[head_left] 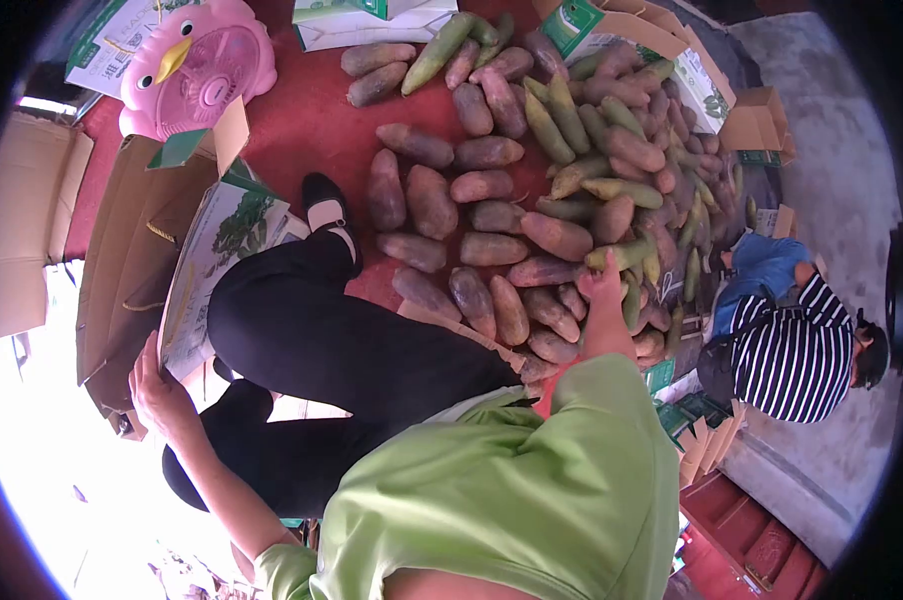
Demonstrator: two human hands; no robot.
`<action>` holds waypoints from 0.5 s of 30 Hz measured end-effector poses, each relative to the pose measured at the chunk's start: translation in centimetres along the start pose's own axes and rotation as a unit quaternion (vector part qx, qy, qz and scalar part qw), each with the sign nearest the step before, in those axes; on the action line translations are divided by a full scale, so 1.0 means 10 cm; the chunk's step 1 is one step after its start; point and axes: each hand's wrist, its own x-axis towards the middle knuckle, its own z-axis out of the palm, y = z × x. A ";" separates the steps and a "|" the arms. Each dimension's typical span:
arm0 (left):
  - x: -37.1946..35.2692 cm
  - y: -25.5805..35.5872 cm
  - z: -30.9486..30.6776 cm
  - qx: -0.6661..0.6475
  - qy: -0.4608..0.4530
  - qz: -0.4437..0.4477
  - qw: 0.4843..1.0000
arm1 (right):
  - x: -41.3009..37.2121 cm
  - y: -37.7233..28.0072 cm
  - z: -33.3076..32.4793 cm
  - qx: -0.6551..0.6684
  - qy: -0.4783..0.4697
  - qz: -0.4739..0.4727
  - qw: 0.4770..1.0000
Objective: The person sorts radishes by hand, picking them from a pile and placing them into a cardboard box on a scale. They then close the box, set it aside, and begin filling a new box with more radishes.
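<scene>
My left hand (157, 390) is at the lower edge of an upright cardboard carton (202, 270) with a tree print, its fingers stretched along the edge. My right hand (600, 285) reaches over the pile, fingers apart, its tips at a yellow-green oblong vegetable (622, 256); whether they press on it cannot be made out. Around it lie brownish-purple oblong vegetables, one (557, 236) just beyond the hand. Several more, such as a thick one (432, 202), are spread on the red floor covering (302, 110) between my hands.
A pink animal-shaped fan (207, 70) stands at the upper left. Open cartons stand behind the pile, one (707, 90) at the upper right. A person in a striped top (797, 360) bends at the right. Folded green-and-brown cartons (707, 435) lie at the lower right.
</scene>
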 end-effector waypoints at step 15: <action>0.01 0.10 -0.19 -0.028 -0.021 -0.017 0.999 | -0.06 0.17 -0.10 0.156 -0.119 -0.025 0.980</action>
